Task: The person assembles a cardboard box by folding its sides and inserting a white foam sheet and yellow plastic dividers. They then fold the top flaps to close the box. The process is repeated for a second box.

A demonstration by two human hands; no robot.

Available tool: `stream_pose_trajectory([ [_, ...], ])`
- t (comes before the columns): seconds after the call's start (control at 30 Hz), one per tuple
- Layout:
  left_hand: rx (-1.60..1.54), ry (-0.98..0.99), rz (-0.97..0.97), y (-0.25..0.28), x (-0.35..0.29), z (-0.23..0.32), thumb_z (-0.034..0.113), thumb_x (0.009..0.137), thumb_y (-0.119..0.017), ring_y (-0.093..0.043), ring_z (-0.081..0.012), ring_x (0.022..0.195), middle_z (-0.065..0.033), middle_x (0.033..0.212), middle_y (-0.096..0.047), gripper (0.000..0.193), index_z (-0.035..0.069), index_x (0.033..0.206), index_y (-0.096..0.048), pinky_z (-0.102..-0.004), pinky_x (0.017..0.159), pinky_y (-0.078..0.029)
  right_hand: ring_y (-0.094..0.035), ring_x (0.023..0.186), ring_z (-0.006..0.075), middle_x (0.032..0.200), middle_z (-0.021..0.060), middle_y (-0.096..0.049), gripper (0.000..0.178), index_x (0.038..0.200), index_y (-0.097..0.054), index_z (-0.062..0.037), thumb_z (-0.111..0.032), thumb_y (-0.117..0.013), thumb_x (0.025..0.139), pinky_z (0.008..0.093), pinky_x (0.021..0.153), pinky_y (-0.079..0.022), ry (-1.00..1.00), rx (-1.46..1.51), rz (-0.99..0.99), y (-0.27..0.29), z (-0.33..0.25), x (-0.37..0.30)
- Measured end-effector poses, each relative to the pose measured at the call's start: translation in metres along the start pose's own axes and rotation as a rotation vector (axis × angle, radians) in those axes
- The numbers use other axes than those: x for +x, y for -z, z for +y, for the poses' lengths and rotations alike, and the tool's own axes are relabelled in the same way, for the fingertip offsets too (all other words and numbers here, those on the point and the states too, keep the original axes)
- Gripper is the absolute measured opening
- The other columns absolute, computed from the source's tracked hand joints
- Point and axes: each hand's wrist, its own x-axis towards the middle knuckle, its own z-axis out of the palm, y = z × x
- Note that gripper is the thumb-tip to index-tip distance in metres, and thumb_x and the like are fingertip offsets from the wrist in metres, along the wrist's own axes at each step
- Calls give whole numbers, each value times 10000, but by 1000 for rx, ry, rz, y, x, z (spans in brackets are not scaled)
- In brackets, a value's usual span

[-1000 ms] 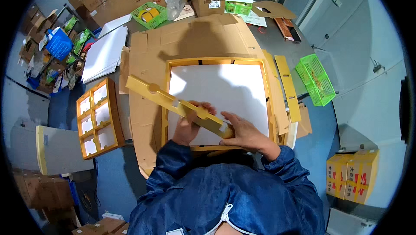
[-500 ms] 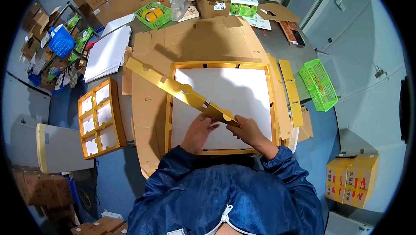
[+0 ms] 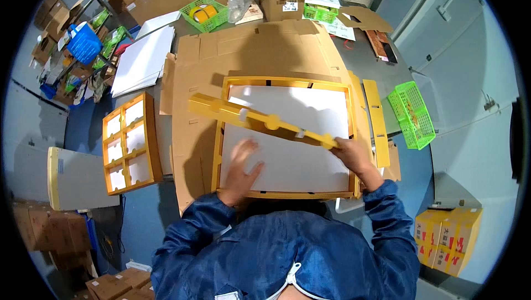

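A long golden notched divider strip (image 3: 259,122) hangs slantwise above a large shallow golden frame box (image 3: 216,172) with a white base panel (image 3: 287,170). My right hand (image 3: 354,156) grips the strip's right end, its fingers closed round it near the frame's right side. Over the lower left of the white panel, my left hand (image 3: 242,174) is free of the strip, fingers spread and slightly blurred. The strip's far end reaches past the frame's left side. Dark notches show along the frame's rails.
The frame lies on flattened cardboard (image 3: 210,56) on a grey table. Another golden strip (image 3: 376,123) and a green basket (image 3: 412,114) are at the right. A divided golden box (image 3: 131,144) stands at the left, below white panels (image 3: 145,59). A tape basket (image 3: 204,14) sits at the back.
My left hand has come off the strip and opened. My right hand has moved right and slightly up with the strip, which now slants less steeply.
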Motion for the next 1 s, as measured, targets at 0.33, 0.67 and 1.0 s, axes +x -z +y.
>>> stream_pose_trajectory([
  [0.33,561,-114,-336,122,36,-37,309,794,-714,-596,-337,914,-149,985,-611,383,53,1043,-577,-398,815,-481,-627,809,334,837,157,-640,242,938,-636,-54,-117,-720,720,410,702,-493,153,-169,-85,71,49,-11],
  [0.67,477,-198,-229,2,19,-34,191,817,-675,-607,-338,783,-156,840,-603,224,45,936,-552,-411,682,-489,-485,1199,328,1224,180,-563,543,1196,-566,-28,-315,-717,760,447,1069,-332,634,53,-122,-11,-95,44],
  [1.0,559,-268,193,38,20,-46,113,770,-695,-602,-309,858,-138,949,-594,320,21,1037,-543,-400,756,-488,-620,761,311,842,127,-602,192,848,-576,-31,-223,-586,853,417,630,-508,610,-74,-92,-83,-149,104],
])
